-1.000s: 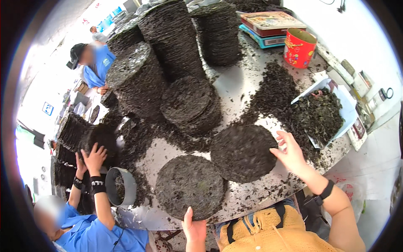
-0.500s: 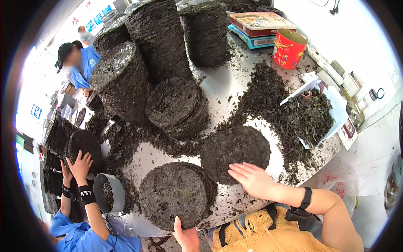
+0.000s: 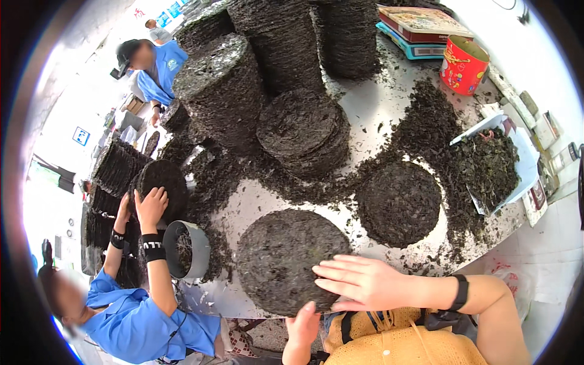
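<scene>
A thick, dark round disc of dried seaweed lies at the near edge of the metal table in front of me. My right hand rests flat on its right edge, fingers stretched out side by side. At the near rim, my left hand has its thumb up against the disc; its other fingers are mostly hidden below the edge. To the right of this disc, another seaweed round sits on the table, ringed by bare metal and loose flakes.
Tall stacks of seaweed discs and a shorter stack stand beyond. A white tray of loose seaweed, a red tin and scales are at right. At left, a co-worker's hands touch a disc near a grey pot.
My right hand has moved left off the right-hand round onto the near disc. My left hand stays at the near rim. The whole view has shifted, moving the scene rightward and up.
</scene>
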Demonstrator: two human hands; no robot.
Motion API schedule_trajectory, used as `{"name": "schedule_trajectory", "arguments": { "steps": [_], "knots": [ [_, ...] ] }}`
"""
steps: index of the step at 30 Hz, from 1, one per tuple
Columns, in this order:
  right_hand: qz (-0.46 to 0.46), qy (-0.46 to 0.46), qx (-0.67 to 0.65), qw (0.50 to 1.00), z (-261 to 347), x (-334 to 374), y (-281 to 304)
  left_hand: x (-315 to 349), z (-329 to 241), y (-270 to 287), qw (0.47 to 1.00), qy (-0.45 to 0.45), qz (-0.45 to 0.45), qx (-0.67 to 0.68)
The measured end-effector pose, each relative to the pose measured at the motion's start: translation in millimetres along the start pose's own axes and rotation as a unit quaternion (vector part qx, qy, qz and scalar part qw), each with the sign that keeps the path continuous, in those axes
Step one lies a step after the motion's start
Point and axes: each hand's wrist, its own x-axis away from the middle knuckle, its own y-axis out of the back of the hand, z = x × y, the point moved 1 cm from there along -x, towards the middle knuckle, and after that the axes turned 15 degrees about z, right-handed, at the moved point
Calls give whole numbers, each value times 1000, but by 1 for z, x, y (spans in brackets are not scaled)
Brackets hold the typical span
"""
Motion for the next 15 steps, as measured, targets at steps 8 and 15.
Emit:
{"name": "schedule_trajectory", "arguments": {
  "steps": [8, 15],
  "knots": [
    [-42, -78, -180, 980, -3, -2, 6, -4, 1, 1, 999, -5, -22, -49],
    [-446, -352, -436, 698, -49, 107, 27, 0, -1, 10, 994, -35, -107, -3]
  ]
}}
